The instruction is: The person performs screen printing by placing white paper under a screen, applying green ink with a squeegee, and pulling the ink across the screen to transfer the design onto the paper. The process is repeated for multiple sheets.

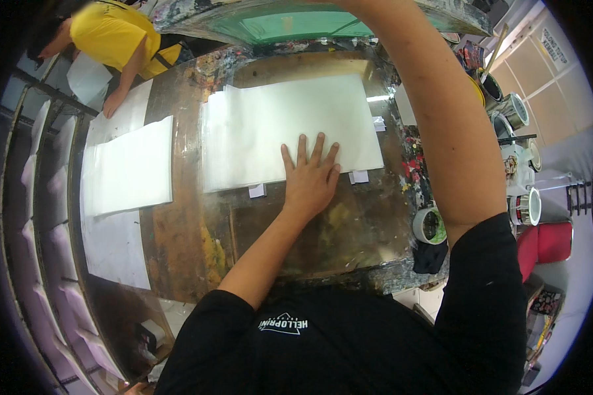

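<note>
The left hand [310,184] is laid open, palm down and with its five fingers spread, on a stack of white sheets [257,118]; nothing is gripped by it. The right forearm [435,99] is stretched far beyond the left hand, toward one framed screen [296,26] with green mesh, but the right hand is cut off by the upper edge, so it cannot be told whether it is open or closed.

The stack lies under the left hand and is extended beyond it. The sheets are smooth, thin and rectangular; their layers are slightly fanned at the left edge and cannot be counted. Three small white tabs [257,190] are seen at the border: two at the near edge, on either side of the left hand, and one at the right edge.

The worktop [184,224] is brown and glossy, and its borders are crusted with dried paint. Well to the left of the left hand, a second stack [132,164] is placed over a long white sheet [118,257], whose far part is reached by a co-worker's hand [116,102]. To the right of the left hand, one round pale ring [430,226] is stained green inside.

White lettering is printed on the black shirt [342,349].
</note>
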Available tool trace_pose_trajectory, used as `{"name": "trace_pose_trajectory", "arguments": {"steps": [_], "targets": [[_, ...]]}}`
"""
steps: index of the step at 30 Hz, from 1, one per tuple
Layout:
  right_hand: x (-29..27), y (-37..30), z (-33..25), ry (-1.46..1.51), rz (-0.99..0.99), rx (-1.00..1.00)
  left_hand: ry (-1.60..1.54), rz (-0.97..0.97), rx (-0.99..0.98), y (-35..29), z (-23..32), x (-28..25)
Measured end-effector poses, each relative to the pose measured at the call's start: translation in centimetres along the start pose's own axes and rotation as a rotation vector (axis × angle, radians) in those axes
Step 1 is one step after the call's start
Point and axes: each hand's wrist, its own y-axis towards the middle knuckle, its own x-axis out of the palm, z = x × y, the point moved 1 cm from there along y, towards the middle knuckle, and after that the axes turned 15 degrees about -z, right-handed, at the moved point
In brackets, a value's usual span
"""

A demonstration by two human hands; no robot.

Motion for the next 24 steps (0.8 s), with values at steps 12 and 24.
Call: {"name": "trace_pose_trajectory", "arguments": {"steps": [12,24], "targets": [[-0.1,0.2,-2.0,0.015,-0.100,0.151,-0.080,0.061,-0.011,-0.5,0.1,0.7],[1.4,-1.2,-1.5,-0.046,0.046,0.154,-0.002,0.121,-0.021,-0.1,0.7,1.2]]}}
